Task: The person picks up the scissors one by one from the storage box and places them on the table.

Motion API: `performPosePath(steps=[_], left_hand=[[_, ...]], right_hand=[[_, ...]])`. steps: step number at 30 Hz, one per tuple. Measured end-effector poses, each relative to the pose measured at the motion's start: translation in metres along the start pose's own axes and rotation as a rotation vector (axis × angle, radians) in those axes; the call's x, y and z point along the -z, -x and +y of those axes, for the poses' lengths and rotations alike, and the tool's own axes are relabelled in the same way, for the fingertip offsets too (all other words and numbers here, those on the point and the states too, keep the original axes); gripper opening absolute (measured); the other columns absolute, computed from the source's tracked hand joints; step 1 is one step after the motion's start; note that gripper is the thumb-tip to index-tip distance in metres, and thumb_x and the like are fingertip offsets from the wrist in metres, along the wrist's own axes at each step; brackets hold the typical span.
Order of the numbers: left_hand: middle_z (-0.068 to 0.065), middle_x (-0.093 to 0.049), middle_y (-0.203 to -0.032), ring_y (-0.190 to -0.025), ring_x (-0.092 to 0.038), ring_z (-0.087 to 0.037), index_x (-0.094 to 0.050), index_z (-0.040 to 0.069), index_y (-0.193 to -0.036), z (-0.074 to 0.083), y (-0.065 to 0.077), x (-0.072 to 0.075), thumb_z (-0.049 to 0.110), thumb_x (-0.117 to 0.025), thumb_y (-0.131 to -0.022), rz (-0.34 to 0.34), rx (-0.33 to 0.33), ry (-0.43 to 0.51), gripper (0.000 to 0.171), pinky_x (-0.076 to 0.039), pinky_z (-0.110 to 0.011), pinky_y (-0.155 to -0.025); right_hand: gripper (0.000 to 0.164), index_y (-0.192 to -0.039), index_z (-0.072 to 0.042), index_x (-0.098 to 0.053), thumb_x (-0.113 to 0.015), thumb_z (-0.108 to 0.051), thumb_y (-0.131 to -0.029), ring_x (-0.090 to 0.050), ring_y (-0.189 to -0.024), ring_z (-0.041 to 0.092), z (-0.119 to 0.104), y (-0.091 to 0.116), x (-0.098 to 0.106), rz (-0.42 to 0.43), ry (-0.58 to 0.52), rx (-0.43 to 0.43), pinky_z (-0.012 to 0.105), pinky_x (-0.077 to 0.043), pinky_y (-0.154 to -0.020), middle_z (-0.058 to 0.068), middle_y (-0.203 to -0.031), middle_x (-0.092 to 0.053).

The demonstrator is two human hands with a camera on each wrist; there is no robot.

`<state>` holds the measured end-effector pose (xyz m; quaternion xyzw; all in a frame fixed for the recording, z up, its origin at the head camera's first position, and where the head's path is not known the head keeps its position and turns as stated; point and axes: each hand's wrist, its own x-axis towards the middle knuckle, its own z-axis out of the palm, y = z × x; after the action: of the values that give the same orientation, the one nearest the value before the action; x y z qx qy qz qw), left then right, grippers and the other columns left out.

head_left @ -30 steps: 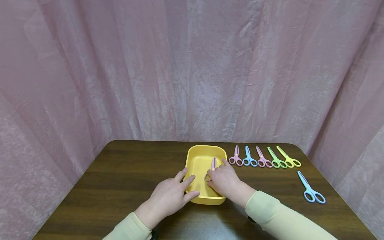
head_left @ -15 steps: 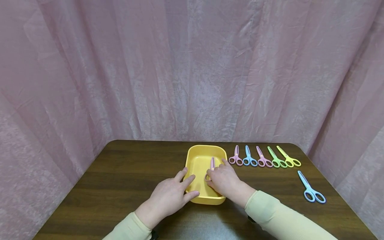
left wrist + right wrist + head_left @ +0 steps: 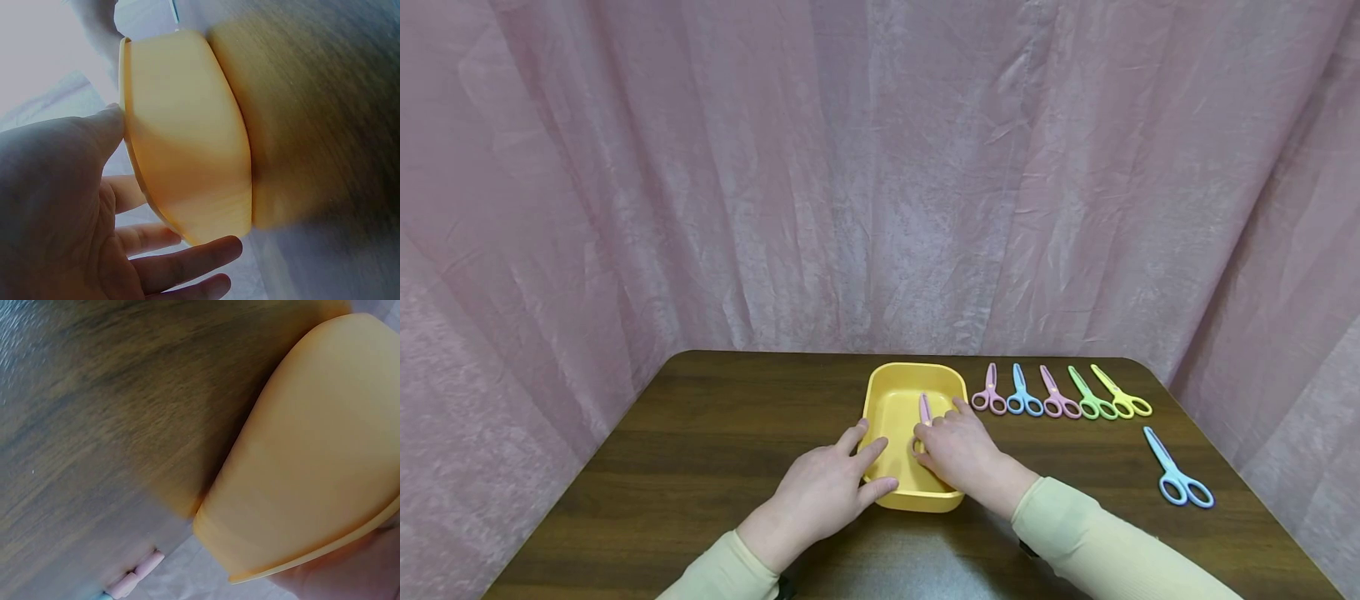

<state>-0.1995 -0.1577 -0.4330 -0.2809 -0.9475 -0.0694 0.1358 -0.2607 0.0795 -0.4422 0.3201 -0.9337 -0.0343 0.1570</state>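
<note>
A yellow rectangular tray point(image 3: 891, 408) stands on the table between both hands. Inside it, my right hand point(image 3: 966, 450) reaches over the right rim and grips a pair of pink scissors point(image 3: 925, 407) near the handles, blades pointing away from me. One handle loop shows, while the fingers hide the rest. My left hand point(image 3: 823, 487) rests with fingers spread at the tray's left rim. Seen from the left wrist, the thumb touches the rim beside the tray's outer wall point(image 3: 181, 125). The right wrist view has the outer wall point(image 3: 312, 437) hiding the scissors.
Right of the tray, a row along the back holds pink scissors point(image 3: 990, 392), blue scissors point(image 3: 1021, 392), more pink scissors point(image 3: 1056, 396), green scissors point(image 3: 1093, 400) and yellow scissors point(image 3: 1122, 398). Light blue scissors point(image 3: 1178, 471) lie nearer on the right. A pink curtain point(image 3: 865, 167) hangs behind the table.
Inside the tray, the pink scissors have shifted slightly left, held by my right hand. My left hand and the tray look unmoved.
</note>
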Motion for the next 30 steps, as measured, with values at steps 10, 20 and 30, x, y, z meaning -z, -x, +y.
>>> performPosePath(steps=[10, 20, 30], left_hand=[[-0.022, -0.061, -0.155, -0.094, -0.079, -0.035, -0.071, 0.014, -0.148, -0.0002, -0.0004, 0.0005, 0.058, -0.062, -0.11, -0.012, 0.003, -0.001, 0.059, -0.064, -0.048, -0.08], [-0.021, -0.061, -0.155, -0.092, -0.079, -0.037, -0.072, 0.015, -0.148, -0.0007, -0.0006, 0.0008, 0.058, -0.062, -0.11, 0.001, 0.003, 0.004, 0.059, -0.064, -0.049, -0.077], [-0.022, -0.06, -0.156, -0.094, -0.079, -0.036, -0.071, 0.015, -0.149, -0.0009, -0.0008, -0.0001, 0.058, -0.062, -0.11, -0.015, 0.006, 0.001, 0.059, -0.064, -0.048, -0.078]], right_hand=[[0.019, -0.095, -0.017, -0.076, -0.087, -0.032, -0.095, -0.069, -0.075, 0.03, -0.0006, -0.0006, -0.0009, 0.006, 0.003, 0.007, 0.062, -0.052, -0.105, 0.006, -0.075, -0.069], [0.02, -0.098, -0.021, -0.077, -0.088, -0.037, -0.094, -0.069, -0.075, 0.026, -0.0003, -0.0034, -0.0042, 0.037, 0.052, 0.039, 0.047, -0.054, -0.082, 0.006, -0.081, -0.071], [0.021, -0.092, -0.018, -0.076, -0.085, -0.037, -0.095, -0.063, -0.068, 0.024, 0.0003, -0.0061, -0.0056, 0.005, 0.027, 0.032, 0.044, -0.053, -0.067, 0.005, -0.075, -0.063]])
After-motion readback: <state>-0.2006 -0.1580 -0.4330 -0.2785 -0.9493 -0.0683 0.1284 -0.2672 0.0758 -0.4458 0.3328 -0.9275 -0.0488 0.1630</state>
